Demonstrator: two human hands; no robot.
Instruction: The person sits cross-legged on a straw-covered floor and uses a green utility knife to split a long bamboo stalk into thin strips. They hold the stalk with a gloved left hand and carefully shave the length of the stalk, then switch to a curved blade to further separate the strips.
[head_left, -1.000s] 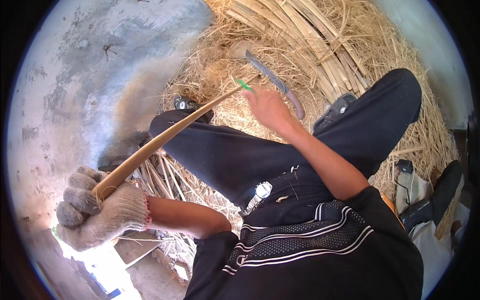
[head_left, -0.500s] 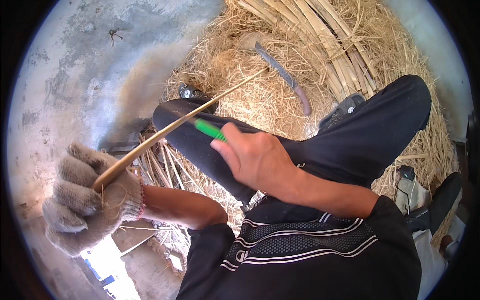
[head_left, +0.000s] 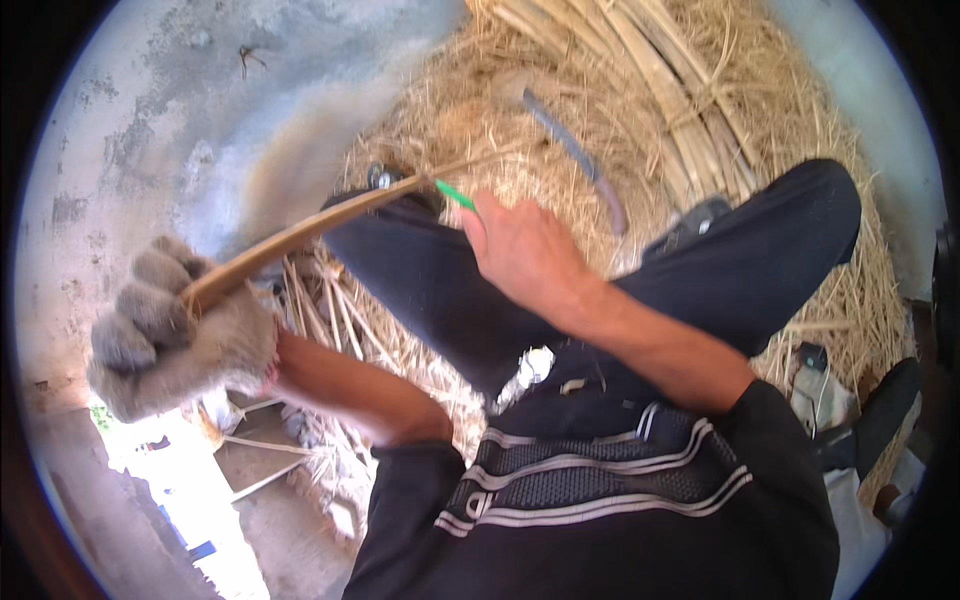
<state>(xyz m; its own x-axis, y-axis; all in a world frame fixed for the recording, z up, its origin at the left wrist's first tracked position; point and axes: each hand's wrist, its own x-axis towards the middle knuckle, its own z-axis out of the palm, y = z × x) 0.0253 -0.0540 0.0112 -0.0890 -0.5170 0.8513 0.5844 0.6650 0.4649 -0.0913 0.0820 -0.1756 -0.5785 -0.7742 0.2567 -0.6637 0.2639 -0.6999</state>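
My left hand point(head_left: 180, 345), in a grey knitted glove, is closed round the thick end of a long, tapering bamboo strip point(head_left: 305, 234). From the glove the strip slants up and away to the right, over my left knee, and its far end is blurred above the shavings. Bare and closed, my right hand point(head_left: 525, 250) grips a green-handled knife point(head_left: 455, 194) against the strip. Its blade cannot be made out. Beyond my right hand, a large curved knife point(head_left: 565, 140) with a brown handle lies on the shavings.
Pale shavings point(head_left: 470, 130) cover the floor between and beyond my bent legs. A bundle of long bamboo strips point(head_left: 655, 75) lies at the far right. Thin sticks point(head_left: 335, 305) lie beside my left thigh. A stained wall point(head_left: 190, 130) rises on the left. Another person's dark-clad leg point(head_left: 885, 415) shows at right.
My right hand and the green-handled knife have moved away along the strip, up and to the right. The gloved left hand has risen slightly, and the strip has turned in it.
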